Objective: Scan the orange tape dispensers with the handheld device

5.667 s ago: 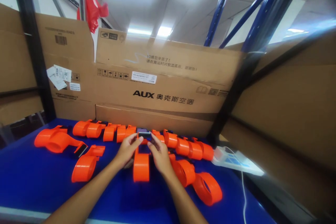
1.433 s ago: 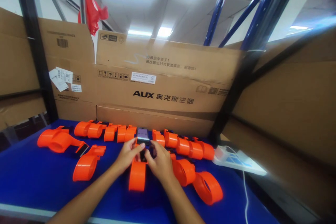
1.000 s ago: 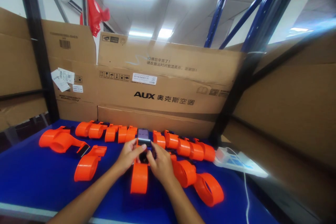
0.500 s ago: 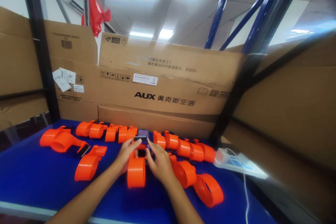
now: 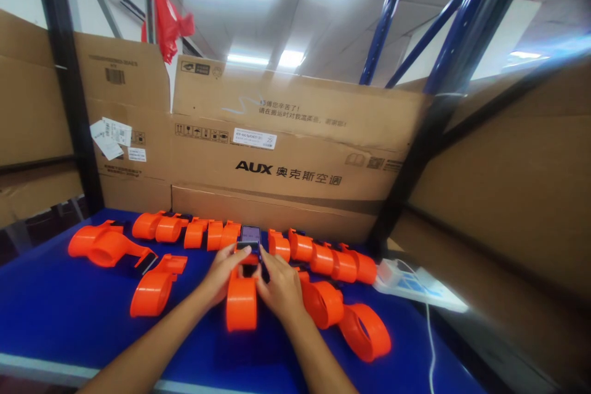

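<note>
An orange plastic holder lies on the blue table in front of me, its round end toward me. My left hand grips its far end from the left, fingers curled. From the right, my right hand pinches the same end. Between the fingertips sits a small dark device with a lit screen, at the holder's top. How the device is seated in the holder is hidden by my fingers.
Several more orange holders lie in a row along the back and to the left and right. Cardboard boxes wall the table. A white power strip with a cable lies at the right.
The holder has slid slightly toward me and straightened under my hands. My fingers have closed in tighter around the device at its top end.
</note>
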The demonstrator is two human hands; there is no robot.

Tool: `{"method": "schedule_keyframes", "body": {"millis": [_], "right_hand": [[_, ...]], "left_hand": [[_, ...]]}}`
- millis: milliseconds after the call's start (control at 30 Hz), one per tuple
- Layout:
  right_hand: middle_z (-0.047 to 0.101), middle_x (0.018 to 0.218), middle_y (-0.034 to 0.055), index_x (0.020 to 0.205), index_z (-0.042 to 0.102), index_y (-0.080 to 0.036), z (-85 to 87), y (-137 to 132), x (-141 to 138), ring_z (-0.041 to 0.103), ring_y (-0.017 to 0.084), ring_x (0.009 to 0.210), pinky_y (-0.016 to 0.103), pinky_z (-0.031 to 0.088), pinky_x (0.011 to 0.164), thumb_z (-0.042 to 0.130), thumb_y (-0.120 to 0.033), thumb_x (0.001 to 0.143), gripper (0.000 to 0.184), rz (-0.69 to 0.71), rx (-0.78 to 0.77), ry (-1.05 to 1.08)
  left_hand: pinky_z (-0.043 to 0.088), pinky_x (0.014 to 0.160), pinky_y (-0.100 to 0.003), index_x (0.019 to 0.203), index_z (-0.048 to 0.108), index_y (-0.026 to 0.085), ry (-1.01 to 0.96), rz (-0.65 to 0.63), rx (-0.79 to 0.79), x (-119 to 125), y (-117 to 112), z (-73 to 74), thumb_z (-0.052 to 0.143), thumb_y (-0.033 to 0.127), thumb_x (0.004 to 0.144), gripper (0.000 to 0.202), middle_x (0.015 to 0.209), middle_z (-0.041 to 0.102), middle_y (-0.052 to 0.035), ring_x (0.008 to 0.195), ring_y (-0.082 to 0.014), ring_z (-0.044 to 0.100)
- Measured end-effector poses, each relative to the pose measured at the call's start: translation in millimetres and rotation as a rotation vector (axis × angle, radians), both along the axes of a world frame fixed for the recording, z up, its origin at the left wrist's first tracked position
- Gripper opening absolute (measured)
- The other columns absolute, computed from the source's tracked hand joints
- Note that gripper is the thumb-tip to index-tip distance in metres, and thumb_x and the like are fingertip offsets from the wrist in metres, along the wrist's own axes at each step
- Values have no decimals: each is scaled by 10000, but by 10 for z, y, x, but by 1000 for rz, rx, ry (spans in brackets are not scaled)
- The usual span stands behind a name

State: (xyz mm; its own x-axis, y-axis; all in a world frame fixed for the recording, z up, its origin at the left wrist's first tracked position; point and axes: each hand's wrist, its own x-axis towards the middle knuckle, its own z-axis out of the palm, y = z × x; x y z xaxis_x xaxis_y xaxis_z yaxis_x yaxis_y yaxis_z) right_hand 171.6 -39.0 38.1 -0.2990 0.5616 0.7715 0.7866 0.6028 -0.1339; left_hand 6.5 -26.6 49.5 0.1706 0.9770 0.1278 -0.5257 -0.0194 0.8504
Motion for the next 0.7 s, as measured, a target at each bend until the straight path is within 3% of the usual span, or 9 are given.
{"method": "schedule_keyframes", "body": {"millis": [100, 267, 700], "right_hand": [[741, 934, 105, 1400, 530, -159, -33, 3, -31, 681, 226, 795, 319, 559, 714, 513, -140, 856, 545, -38, 28, 1], [717, 810, 95, 1319, 604, -136, -65, -12, -67, 665, 213, 722, 301, 548, 680, 513, -124, 857, 471, -74, 61, -8], [703, 786, 107, 1314, 578, -77, -87, -17, -75, 651, 219, 704, 307, 548, 656, 493, -128, 857, 467, -69, 84, -53]], "left_hand": [[395, 428, -202, 980, 711, 132, 67, 16, -11, -5, 35, -51, 829, 393, 693, 405, 699, 685, -18, 436, -77, 522], [367, 414, -200, 965, 714, 136, 121, 10, -9, -27, 79, -100, 840, 406, 674, 417, 594, 619, 22, 391, -66, 466], [354, 401, -191, 938, 720, 122, 123, -12, 16, -30, 54, -55, 839, 410, 675, 407, 658, 657, -8, 403, -56, 471]]}}
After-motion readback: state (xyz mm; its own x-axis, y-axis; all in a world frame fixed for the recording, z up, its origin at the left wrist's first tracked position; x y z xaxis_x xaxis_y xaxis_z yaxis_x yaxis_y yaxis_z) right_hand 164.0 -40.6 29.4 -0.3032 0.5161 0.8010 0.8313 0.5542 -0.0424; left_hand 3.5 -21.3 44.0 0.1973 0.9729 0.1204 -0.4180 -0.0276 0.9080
